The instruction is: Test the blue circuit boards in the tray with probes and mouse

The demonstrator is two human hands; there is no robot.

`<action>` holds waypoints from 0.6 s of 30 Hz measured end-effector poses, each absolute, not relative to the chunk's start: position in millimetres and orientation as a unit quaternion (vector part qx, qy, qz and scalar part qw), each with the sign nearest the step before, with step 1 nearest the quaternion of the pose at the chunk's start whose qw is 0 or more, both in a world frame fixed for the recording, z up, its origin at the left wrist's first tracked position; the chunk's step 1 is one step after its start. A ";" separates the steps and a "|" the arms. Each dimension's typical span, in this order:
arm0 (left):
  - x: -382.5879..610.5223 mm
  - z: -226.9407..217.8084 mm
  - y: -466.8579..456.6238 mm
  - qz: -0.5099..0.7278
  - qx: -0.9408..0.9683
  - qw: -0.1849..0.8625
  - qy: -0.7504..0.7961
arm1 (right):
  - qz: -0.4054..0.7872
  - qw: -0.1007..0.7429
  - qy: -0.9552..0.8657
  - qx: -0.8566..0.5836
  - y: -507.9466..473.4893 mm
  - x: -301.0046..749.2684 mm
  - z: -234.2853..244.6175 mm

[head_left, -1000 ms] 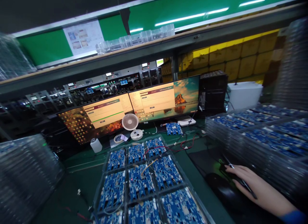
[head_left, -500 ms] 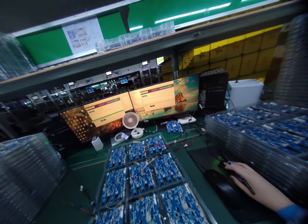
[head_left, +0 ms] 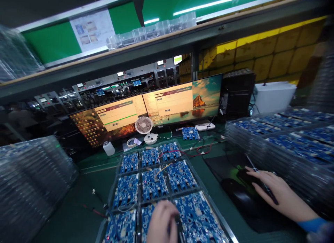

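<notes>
Left hand [head_left: 163, 220] curled, hold unclear, best kept light over the circuit board [head_left: 146, 215] beneath its fingers; right hand [head_left: 278, 190] grips a pen-like tool [head_left: 270, 193].

Left hand [head_left: 163, 222] over tray [head_left: 220, 215] of blue circuit boards [head_left: 181, 175], right hand [head_left: 280, 192] with slim tool [head_left: 271, 196]

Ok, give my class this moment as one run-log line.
left hand: over circuit board in tray, contact unclear | right hand: at mouse, holding thin tool | monitors: both lit | fan: before monitors
</notes>
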State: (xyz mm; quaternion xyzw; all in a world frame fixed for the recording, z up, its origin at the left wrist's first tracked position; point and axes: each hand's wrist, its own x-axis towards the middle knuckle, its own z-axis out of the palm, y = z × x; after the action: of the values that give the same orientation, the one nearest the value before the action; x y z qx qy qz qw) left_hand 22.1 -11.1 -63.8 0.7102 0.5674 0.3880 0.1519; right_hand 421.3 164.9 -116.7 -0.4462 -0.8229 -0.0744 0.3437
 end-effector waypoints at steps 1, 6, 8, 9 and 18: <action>11.5 -60.1 -1.5 0.387 0.682 0.136 0.606 | -0.071 0.348 -0.822 -0.445 164.5 421.4 -116.5; -27.9 -48.5 35.8 0.324 0.602 0.103 0.722 | -0.042 0.365 -0.813 -0.452 164.3 421.9 -117.7; -33.4 -48.4 45.6 0.299 0.602 0.097 0.734 | -0.044 0.379 -0.809 -0.447 165.3 422.5 -118.9; -34.9 -49.1 50.0 0.286 0.601 0.097 0.740 | -0.050 0.387 -0.808 -0.441 165.9 422.9 -119.5; -47.7 -59.0 77.0 0.178 0.585 0.110 0.784 | -0.065 0.408 -0.804 -0.428 167.5 425.4 -121.3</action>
State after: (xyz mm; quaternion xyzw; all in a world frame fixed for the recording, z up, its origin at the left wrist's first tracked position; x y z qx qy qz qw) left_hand -47.7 77.0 -59.0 0.5848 0.7837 0.1784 0.1095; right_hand 425.4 167.5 -121.3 -0.4285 -0.8037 -0.0652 0.4077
